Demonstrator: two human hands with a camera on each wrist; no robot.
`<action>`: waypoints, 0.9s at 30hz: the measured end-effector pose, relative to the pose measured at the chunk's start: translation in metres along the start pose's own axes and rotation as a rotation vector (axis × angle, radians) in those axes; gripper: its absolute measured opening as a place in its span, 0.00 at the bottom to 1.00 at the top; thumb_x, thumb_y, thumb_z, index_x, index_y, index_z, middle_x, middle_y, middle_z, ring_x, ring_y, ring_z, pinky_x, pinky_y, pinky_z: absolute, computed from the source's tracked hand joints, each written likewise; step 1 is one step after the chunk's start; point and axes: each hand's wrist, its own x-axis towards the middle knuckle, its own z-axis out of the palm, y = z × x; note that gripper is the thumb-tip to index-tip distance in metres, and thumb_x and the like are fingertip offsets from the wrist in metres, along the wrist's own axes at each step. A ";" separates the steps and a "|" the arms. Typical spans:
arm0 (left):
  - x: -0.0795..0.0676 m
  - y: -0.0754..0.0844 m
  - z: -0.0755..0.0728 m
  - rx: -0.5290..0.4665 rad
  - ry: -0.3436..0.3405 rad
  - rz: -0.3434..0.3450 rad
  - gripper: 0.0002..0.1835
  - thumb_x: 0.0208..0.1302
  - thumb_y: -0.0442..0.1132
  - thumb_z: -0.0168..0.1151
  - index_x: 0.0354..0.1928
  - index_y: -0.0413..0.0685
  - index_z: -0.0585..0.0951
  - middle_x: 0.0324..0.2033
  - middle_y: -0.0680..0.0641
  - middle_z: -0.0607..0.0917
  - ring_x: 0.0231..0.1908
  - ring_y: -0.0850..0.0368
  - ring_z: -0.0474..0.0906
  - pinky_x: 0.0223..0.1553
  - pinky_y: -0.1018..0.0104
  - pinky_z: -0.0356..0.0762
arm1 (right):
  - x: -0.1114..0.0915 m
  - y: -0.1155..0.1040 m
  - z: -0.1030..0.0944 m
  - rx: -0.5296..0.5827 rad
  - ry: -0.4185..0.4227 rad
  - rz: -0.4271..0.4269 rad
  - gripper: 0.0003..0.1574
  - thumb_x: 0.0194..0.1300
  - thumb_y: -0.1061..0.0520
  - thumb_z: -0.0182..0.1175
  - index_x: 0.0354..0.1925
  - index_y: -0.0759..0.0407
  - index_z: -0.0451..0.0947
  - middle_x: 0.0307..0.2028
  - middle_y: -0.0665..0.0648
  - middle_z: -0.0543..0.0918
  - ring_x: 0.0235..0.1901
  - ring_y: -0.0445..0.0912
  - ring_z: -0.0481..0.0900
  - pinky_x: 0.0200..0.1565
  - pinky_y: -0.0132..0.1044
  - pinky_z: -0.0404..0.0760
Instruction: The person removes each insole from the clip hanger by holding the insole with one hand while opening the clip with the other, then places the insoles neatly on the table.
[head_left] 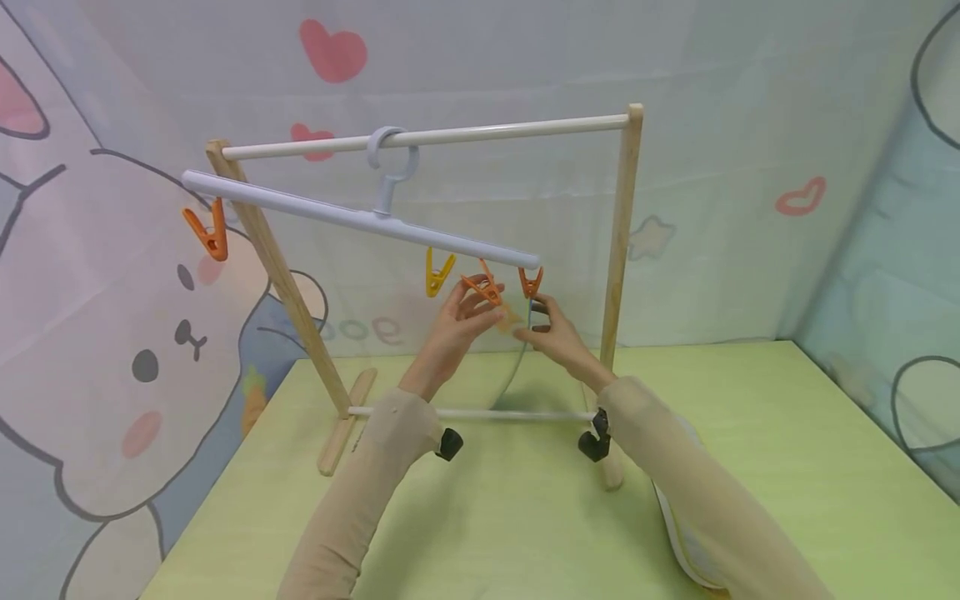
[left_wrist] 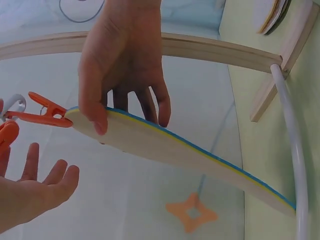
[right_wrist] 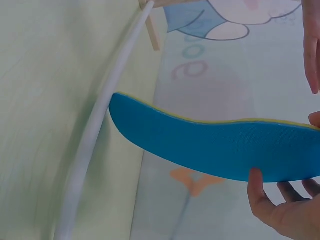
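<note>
My right hand (head_left: 555, 337) grips a shoe insole (right_wrist: 190, 142), blue with a yellow edge on one side and whitish on the other. Its upper end sits in the jaws of an orange clothespin (head_left: 530, 282) at the hanger's low right end. The insole slants down, its lower tip right at the rack's bottom rail. Close to its left, my left hand (head_left: 467, 315) pinches another orange clothespin (head_left: 483, 292) between thumb and fingers. In the left wrist view this clothespin is cut off by the frame's edge.
A tilted lavender hanger (head_left: 322, 212) hooks over the top rail of a wooden rack (head_left: 622, 225). A yellow clothespin (head_left: 437, 273) and an orange clothespin (head_left: 213, 233) hang from it. More insoles (head_left: 678, 525) lie on the table under my right forearm.
</note>
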 end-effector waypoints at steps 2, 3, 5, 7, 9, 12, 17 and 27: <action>0.001 -0.001 0.000 0.015 0.025 -0.021 0.22 0.58 0.31 0.56 0.53 0.58 0.65 0.59 0.45 0.70 0.61 0.51 0.65 0.63 0.55 0.58 | 0.000 0.001 -0.001 -0.009 -0.004 -0.003 0.47 0.58 0.53 0.57 0.68 0.51 0.42 0.67 0.59 0.52 0.61 0.60 0.61 0.54 0.49 0.71; 0.001 -0.001 0.001 0.020 0.034 -0.032 0.23 0.59 0.32 0.56 0.54 0.56 0.64 0.59 0.45 0.70 0.60 0.51 0.65 0.63 0.55 0.58 | -0.001 0.000 -0.002 -0.012 -0.002 -0.003 0.47 0.58 0.52 0.57 0.68 0.51 0.43 0.67 0.59 0.52 0.61 0.60 0.60 0.55 0.49 0.70; 0.000 0.000 0.001 0.039 0.057 -0.064 0.24 0.59 0.33 0.56 0.57 0.52 0.63 0.59 0.44 0.70 0.60 0.49 0.66 0.63 0.54 0.58 | -0.002 0.000 -0.004 -0.008 0.001 -0.008 0.47 0.58 0.51 0.57 0.68 0.51 0.43 0.67 0.59 0.52 0.62 0.59 0.59 0.55 0.50 0.69; -0.002 -0.001 0.001 0.089 0.064 -0.095 0.25 0.60 0.34 0.56 0.59 0.47 0.62 0.59 0.42 0.70 0.59 0.49 0.66 0.61 0.54 0.61 | -0.004 -0.001 -0.007 0.004 0.005 -0.019 0.46 0.58 0.51 0.56 0.68 0.51 0.43 0.66 0.60 0.53 0.62 0.59 0.59 0.55 0.51 0.69; -0.005 0.000 0.002 0.159 0.049 -0.126 0.25 0.60 0.34 0.55 0.59 0.43 0.64 0.58 0.40 0.70 0.58 0.48 0.67 0.60 0.54 0.63 | -0.006 -0.002 -0.009 0.029 0.009 -0.028 0.44 0.59 0.51 0.56 0.67 0.52 0.44 0.66 0.61 0.54 0.62 0.58 0.59 0.55 0.52 0.69; -0.008 0.003 0.004 0.290 0.003 -0.160 0.24 0.60 0.37 0.55 0.59 0.41 0.66 0.58 0.41 0.71 0.58 0.49 0.67 0.58 0.55 0.66 | -0.009 -0.005 -0.013 0.050 -0.004 -0.049 0.42 0.61 0.51 0.54 0.67 0.55 0.45 0.65 0.62 0.55 0.62 0.59 0.60 0.54 0.54 0.69; -0.008 0.010 0.013 0.412 0.000 -0.151 0.23 0.63 0.42 0.52 0.59 0.41 0.66 0.59 0.42 0.69 0.59 0.48 0.65 0.59 0.54 0.63 | -0.013 -0.010 -0.016 0.012 -0.041 -0.068 0.38 0.63 0.51 0.51 0.65 0.58 0.48 0.63 0.64 0.57 0.60 0.60 0.63 0.51 0.52 0.72; -0.002 0.009 0.022 0.453 -0.013 -0.109 0.21 0.66 0.45 0.47 0.59 0.45 0.67 0.60 0.44 0.69 0.61 0.49 0.63 0.62 0.51 0.57 | -0.024 -0.004 -0.014 0.033 -0.155 -0.095 0.35 0.61 0.58 0.49 0.65 0.55 0.51 0.59 0.66 0.63 0.52 0.58 0.69 0.44 0.45 0.77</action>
